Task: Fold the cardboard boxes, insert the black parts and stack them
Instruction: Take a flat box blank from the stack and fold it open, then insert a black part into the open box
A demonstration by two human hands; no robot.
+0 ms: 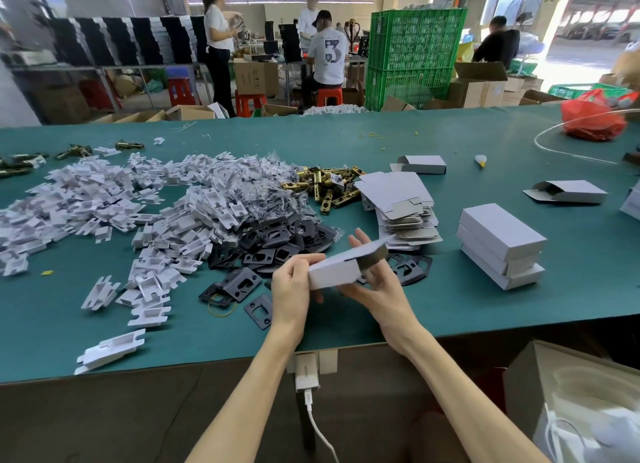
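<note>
Cardboard box [332,272] is looking light, thin-walled & easy to crush, so prob best holding it by the long edges, not pressing the flat faces. It's hovering just over the table [485,306] near its front edge, by the black parts [277,244]. L hand [294,289] is curling round its left end. R hand [372,289] is gripping the right end, thumb under, fingers reaching up behind the open flap.
</note>
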